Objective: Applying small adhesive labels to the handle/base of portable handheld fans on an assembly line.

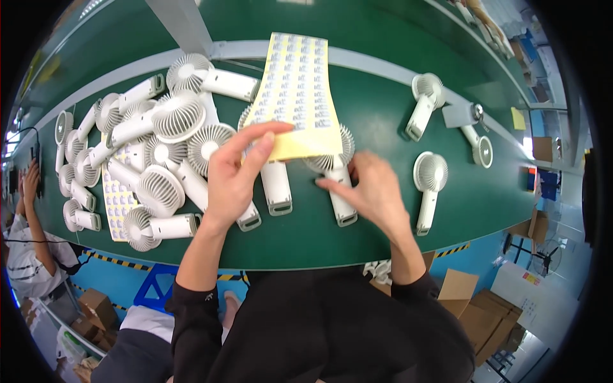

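My left hand (pixel 246 163) is closed in a pinch, thumb and forefinger on the lower left edge of a curling yellow sheet of labels (pixel 303 83). Its lower strip is bare and rows of small printed labels run above. My right hand (pixel 373 188), somewhat blurred, is over a white handheld fan (pixel 343 203) below the sheet. The thumb crosses the handle; whether the fingers grip it or hold a small label I cannot tell. The sheet partly hides that fan's head. Beside it lies another handheld fan (pixel 276 190), its head hidden by the sheet and my left hand.
Several white handheld fans (pixel 163 188) are heaped at left, partly over another label sheet (pixel 118 210). On the right of the green table (pixel 383 96) lie separate fans (pixel 429 185). A metal frame bar (pixel 364 62) crosses the back. Another person's hands (pixel 30 182) show at far left.
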{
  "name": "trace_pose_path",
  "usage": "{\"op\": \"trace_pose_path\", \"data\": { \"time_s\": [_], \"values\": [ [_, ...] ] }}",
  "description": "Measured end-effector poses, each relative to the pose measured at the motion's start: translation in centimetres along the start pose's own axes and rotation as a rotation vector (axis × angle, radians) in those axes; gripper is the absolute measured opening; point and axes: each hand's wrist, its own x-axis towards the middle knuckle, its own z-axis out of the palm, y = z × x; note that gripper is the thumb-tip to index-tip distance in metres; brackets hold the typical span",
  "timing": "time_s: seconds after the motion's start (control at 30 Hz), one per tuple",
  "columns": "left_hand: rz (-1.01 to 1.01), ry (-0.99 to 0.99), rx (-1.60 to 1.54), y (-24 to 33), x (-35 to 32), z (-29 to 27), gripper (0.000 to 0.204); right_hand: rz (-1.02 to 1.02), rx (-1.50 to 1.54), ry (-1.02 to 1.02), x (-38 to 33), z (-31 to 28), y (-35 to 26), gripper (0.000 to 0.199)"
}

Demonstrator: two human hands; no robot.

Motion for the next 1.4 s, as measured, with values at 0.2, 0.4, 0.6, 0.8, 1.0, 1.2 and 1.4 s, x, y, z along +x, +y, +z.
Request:
{"op": "trace_pose_path", "data": {
  "time_s": [0.2, 0.4, 0.6, 0.8, 1.0, 1.2, 1.4],
  "values": [
    [0.025, -0.189, -0.099, 0.8, -0.7, -0.2, 0.033, 0.157, 0.466, 0.032, 6.9, -1.4, 1.5, 0.052],
    [0.071, -0.222, -0.153, 0.2, -1.3, 0.0, 0.031, 0.089, 1.253, 0.111, 22.6, -1.9, 0.8, 0.066],
    [0.005, -0.207, -0.197, 0.0, -1.2, 0.2, 0.033, -0.006, 0.91, 0.19, 20.7, -2.0, -1.2, 0.041],
    [-0.014, -0.219, -0.05, -0.3, -1.7, 0.4, 0.027, 0.19, -0.119, 0.944, 10.3, -3.3, 6.7, 0.036],
    [0.013, -0.24, 0.023, -0.8, -1.4, 1.3, 0.026, 0.594, -0.129, 0.601, 7.0, -3.0, 12.8, 0.05],
    [-0.071, -0.292, 0.082, -1.2, -1.2, 1.8, 0.029, 0.539, 0.495, 0.678, 7.1, -2.7, 11.9, 0.051],
    [-0.085, -0.269, 0.106, -1.5, -1.1, 1.5, 0.028, 0.157, 1.628, 0.398, 3.3, -3.2, 6.8, 0.028]
  ]
}}
